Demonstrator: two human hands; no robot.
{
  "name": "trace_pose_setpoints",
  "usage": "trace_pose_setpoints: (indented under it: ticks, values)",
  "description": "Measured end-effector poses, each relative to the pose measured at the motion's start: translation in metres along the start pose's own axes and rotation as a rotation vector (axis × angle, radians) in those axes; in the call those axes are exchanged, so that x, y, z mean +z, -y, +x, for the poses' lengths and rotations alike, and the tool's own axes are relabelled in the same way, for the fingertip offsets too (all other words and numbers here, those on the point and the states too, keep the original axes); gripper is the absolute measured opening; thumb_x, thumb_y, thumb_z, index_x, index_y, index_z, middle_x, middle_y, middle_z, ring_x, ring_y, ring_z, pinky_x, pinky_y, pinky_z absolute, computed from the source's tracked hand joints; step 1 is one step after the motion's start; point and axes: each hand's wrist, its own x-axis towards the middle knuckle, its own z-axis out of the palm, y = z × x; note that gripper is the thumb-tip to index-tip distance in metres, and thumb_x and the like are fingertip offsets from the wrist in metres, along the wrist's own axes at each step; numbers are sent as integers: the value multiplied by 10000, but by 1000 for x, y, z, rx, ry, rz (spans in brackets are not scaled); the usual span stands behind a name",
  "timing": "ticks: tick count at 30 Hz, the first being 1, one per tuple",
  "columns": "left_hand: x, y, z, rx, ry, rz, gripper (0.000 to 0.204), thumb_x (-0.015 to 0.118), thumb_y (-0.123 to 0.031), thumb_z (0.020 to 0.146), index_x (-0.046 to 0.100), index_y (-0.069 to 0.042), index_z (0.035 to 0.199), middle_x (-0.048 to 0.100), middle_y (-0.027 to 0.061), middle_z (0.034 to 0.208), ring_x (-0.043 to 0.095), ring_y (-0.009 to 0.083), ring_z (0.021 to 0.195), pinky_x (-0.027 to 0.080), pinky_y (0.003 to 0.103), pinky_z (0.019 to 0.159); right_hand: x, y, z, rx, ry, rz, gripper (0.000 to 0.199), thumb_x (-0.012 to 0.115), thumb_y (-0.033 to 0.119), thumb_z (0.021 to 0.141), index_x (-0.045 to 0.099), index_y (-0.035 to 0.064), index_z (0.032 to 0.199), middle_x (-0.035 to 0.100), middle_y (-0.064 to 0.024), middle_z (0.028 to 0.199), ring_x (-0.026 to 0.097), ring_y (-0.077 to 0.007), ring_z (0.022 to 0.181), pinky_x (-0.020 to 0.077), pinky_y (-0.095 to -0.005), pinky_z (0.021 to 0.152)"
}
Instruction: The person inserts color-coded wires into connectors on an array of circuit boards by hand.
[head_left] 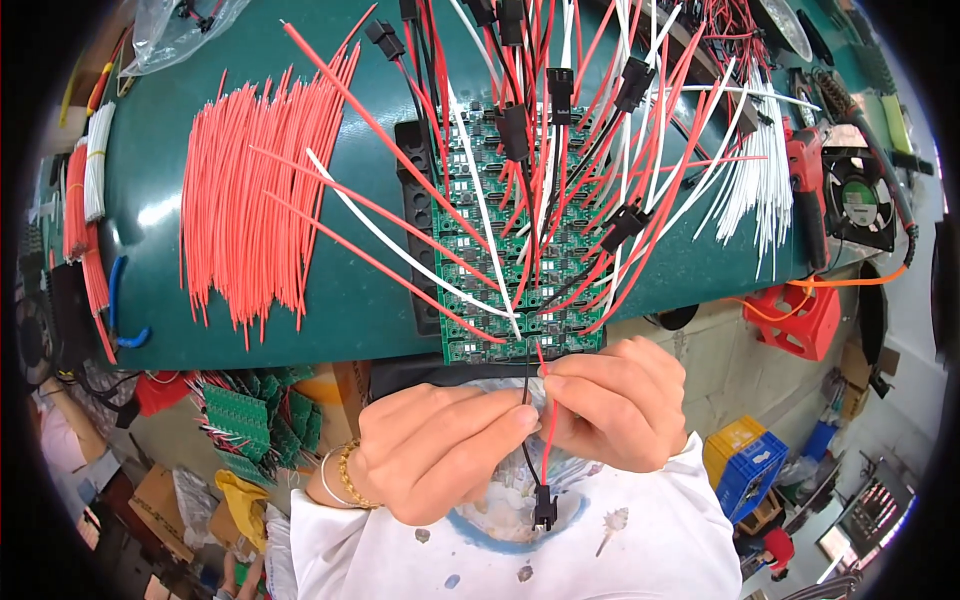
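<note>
At the near edge of the green table, both my hands hold a two-wire connector lead. My left hand [445,450] pinches its black wire [526,462] between thumb and fingertips. My right hand [615,405] grips the red wire [551,440] the same way. Below them the lead's black plug [544,508] hangs in front of my shirt. The upper wire ends reach the near edge of a green circuit board panel [480,349]; whether they touch it is hard to see. Many red, white and black wires with black connectors [561,95] rise from the panel, hiding much of it.
Cut red wires [250,200] lie in a bundle on the left, white wires [757,185] on the right. Beyond these are a red-handled tool [805,165] and a small black fan [862,200]. Wired green boards [240,415] are stacked below the table's left side. A person's arm [75,425] shows far left.
</note>
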Motion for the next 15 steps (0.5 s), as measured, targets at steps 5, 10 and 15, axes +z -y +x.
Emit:
trace_pose_setpoints:
  ticks: [5,10,15]
  values:
    - [1,0,5,-37,4,-58,292,687,43,669,654,52,959,683,149,829,655,220,610,517,266,494,-3,-1,4,61,-3,40,342,696,-33,568,626,-4,902,656,-78,744,502,-139,478,318,-237,410]
    - [1,-6,17,-272,-18,-165,281,698,103,657,662,55,932,667,132,749,632,214,558,499,261,489,-3,3,15,183,15,86,274,719,-44,623,637,-3,881,652,-70,726,524,-163,480,367,-253,422]
    - [3,-2,36,-381,-64,94,178,782,22,691,635,24,790,564,75,584,513,186,439,395,275,409,-36,-14,22,538,-161,-293,201,717,-34,694,650,19,877,630,-64,697,560,-181,520,408,-260,453]
